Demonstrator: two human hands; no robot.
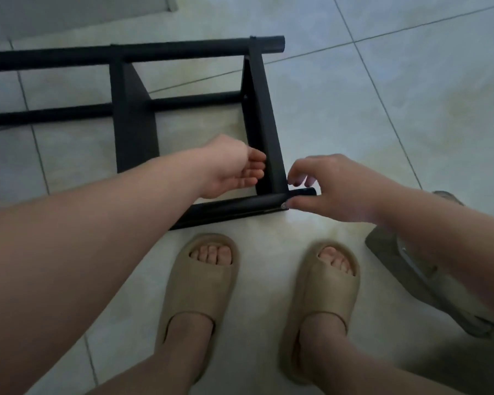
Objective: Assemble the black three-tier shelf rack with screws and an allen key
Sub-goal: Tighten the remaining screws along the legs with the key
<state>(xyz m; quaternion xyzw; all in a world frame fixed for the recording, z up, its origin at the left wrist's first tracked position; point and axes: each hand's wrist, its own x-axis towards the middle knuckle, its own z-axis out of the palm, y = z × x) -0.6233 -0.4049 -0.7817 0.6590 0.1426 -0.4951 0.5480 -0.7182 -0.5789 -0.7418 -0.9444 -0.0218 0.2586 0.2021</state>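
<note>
Head view: left hand [231,170] loose against rack [134,118]; right hand [340,189] pinches post [240,208]; slippers [203,283] below.

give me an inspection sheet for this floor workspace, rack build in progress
surface: pale tiled floor, dim light.
job's things: black rack lying on its side, partly built; silver screw at the corner joint of the near tube; allen key not seen.
clutter: grey sandal at right, partly hidden by a forearm.
grippers: left hand has its fingers against the inner face of the end panel; right hand curls round the near tube's end, thumb beside the screw.
cables: nothing seen.
surroundings: person's feet in beige slippers; pale slab edge at top left.
</note>
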